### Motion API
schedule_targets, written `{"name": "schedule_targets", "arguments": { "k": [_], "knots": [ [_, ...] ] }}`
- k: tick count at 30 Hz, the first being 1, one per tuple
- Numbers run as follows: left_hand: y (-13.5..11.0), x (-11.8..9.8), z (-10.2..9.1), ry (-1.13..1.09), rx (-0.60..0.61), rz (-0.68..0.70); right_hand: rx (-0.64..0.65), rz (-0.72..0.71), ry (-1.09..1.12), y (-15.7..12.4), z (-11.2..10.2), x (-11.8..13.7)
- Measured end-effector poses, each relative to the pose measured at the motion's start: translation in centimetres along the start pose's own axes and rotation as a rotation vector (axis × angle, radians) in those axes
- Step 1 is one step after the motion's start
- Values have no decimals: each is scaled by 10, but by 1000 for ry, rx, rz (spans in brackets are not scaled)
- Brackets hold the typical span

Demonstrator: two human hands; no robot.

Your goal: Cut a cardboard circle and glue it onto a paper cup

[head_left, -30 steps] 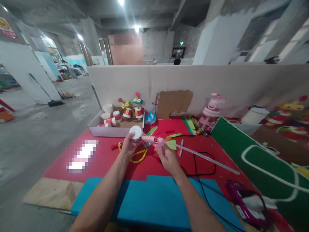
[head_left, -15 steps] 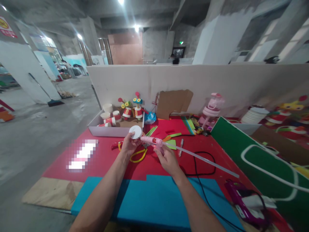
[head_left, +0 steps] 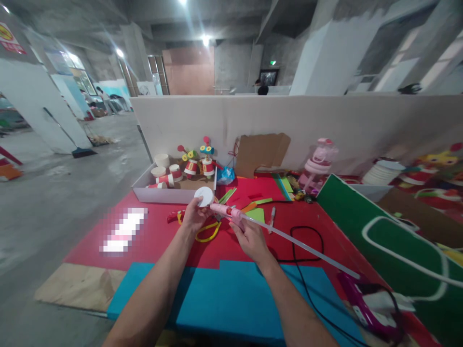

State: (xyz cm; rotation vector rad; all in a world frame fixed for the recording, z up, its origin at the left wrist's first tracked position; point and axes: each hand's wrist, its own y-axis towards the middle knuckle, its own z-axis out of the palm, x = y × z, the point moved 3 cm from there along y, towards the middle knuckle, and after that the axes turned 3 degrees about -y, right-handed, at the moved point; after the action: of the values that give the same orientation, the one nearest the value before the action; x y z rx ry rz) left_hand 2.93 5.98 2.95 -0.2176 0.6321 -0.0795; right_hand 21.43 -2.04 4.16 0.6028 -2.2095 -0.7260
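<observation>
My left hand [head_left: 194,215] grips a paper cup [head_left: 204,196] by its edge. Its round white end faces me, and the rest of it is mostly hidden. My right hand [head_left: 249,236] is wrapped round the handle of a pink hot glue gun [head_left: 227,210]. The gun's nozzle points left, at or very near the cup's lower edge; whether they touch I cannot tell. From the gun's back a long translucent glue stick [head_left: 304,246] slants down to the right. Yellow-handled scissors [head_left: 209,234] lie on the red tabletop [head_left: 144,246] beneath my hands.
A shallow white box [head_left: 170,195] holds several paper cups and two cup figures [head_left: 207,166]. A marker [head_left: 272,219], paper strips and a black cord [head_left: 300,260] lie on the table. A pink bottle [head_left: 320,161] stands behind; a green board [head_left: 347,212] and a purple device [head_left: 369,308] are at right.
Both hands keep nearly the same pose. The glue gun tilts very slightly, and the far end of its glue stick sits a little lower, over the purple device.
</observation>
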Motion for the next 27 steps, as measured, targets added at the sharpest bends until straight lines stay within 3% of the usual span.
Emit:
{"name": "schedule_targets", "arguments": {
  "k": [15,27],
  "knots": [
    [2,1,-3,14,2,2,-18,-12,-40,0,-2,1],
    [-1,0,0,35,20,2,-5,72,3,1,-6,-2]
  ]
}}
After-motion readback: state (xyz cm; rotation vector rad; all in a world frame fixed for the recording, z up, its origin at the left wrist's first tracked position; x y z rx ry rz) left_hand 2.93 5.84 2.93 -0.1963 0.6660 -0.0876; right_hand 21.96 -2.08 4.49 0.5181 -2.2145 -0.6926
